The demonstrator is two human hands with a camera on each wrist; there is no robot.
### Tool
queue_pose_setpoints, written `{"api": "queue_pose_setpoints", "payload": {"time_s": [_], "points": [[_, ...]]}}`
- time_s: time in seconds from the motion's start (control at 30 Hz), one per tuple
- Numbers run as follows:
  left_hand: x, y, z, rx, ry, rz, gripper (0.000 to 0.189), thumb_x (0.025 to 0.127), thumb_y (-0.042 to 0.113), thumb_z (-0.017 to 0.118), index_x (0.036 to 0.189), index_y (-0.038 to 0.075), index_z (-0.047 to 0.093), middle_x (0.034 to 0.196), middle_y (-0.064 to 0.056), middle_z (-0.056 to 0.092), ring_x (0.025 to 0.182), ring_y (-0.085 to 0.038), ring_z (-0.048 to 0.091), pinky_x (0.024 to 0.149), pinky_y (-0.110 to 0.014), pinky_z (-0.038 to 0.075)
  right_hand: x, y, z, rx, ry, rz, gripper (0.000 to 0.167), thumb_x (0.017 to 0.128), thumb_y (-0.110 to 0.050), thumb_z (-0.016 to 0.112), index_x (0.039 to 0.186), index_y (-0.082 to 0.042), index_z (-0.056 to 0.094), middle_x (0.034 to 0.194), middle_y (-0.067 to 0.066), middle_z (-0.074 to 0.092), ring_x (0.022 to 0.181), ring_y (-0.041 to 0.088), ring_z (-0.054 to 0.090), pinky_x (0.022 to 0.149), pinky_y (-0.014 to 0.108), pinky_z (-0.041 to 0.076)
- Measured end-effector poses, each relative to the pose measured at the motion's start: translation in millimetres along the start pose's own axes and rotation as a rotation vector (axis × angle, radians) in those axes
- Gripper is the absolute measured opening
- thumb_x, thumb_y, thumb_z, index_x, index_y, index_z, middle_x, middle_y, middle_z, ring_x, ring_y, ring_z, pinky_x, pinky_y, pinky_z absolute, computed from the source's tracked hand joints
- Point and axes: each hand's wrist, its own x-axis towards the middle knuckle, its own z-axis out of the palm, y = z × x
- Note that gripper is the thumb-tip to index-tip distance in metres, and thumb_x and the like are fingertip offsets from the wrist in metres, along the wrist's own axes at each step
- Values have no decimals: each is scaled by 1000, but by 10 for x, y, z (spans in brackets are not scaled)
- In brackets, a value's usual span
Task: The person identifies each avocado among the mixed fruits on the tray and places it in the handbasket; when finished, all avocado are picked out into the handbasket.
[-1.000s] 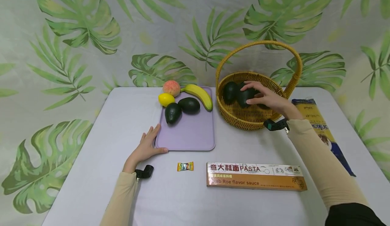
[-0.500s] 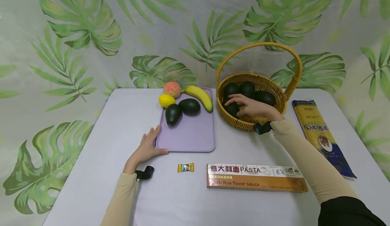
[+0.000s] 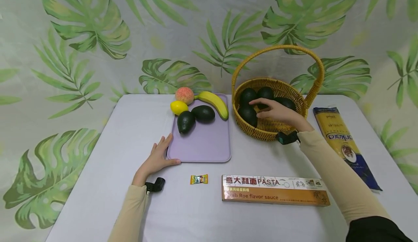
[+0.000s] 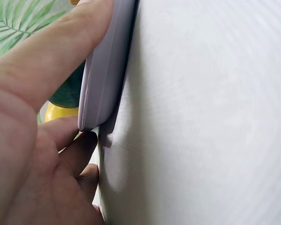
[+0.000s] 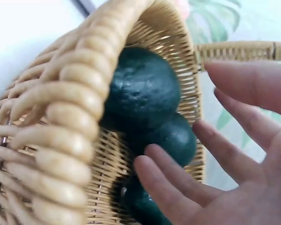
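My right hand (image 3: 275, 112) hovers over the wicker basket (image 3: 261, 135), fingers spread and holding nothing. Several dark green avocados lie inside; one avocado (image 3: 248, 115) is at the front left, just off my fingertips. Behind it another avocado (image 3: 248, 96) rests by the left wall, and a third avocado (image 3: 286, 103) is partly covered by the hand. In the right wrist view, the nearest avocado (image 5: 145, 89) sits by the rim, beyond the fingers. My left hand (image 3: 156, 156) touches the front left corner of the lilac tray (image 3: 202, 149) with fingers and thumb stretched apart.
On the tray are two avocados (image 3: 203, 114), a banana (image 3: 213, 102), a lemon (image 3: 179, 107) and a peach (image 3: 184, 95). A small wrapped candy (image 3: 199, 179) and a pasta box (image 3: 274, 191) lie in front. A yellow-blue pasta bag (image 3: 343, 140) lies right of the basket.
My right hand has carried an avocado to the basket's front left, let it go and drawn back slightly to the right. My left hand stays at the tray corner.
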Motion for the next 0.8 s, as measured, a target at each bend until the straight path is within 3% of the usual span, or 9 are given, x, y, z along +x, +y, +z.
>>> {"api": "queue_pose_setpoints", "payload": {"time_s": [0.17, 0.27, 0.5, 0.8], "points": [[-10, 9, -5, -5, 1, 0, 104, 80, 37, 77, 152, -2, 13, 156, -20, 13, 143, -37, 1, 111, -53, -8, -78, -83, 15, 53, 97, -59, 46, 98, -15, 55, 141, -4, 43, 147, 17, 35, 122, 42, 46, 99, 57, 36], [-14, 11, -8, -7, 1, -4, 104, 80, 37, 77, 152, -1, 13, 156, -20, 13, 143, -37, 1, 111, -53, -8, -72, -152, 76, 125, 103, -107, 45, 98, -14, 54, 140, -2, 43, 143, 18, 39, 118, 43, 50, 98, 54, 39], [-9, -2, -3, -3, 1, -4, 104, 80, 38, 77, 152, -1, 12, 157, -20, 13, 143, -37, 0, 111, -53, -8, 26, -381, 354, 189, 9, -199, 45, 98, -12, 54, 140, -2, 43, 140, 20, 42, 110, 42, 54, 93, 49, 46], [-1, 16, -3, -12, 5, -1, 104, 80, 37, 78, 152, -1, 13, 156, -20, 13, 144, -37, 1, 111, -52, -8, 341, -605, 796, 134, -96, -250, 47, 96, -11, 57, 140, -3, 42, 141, 15, 42, 123, 29, 44, 95, 46, 44]]}}
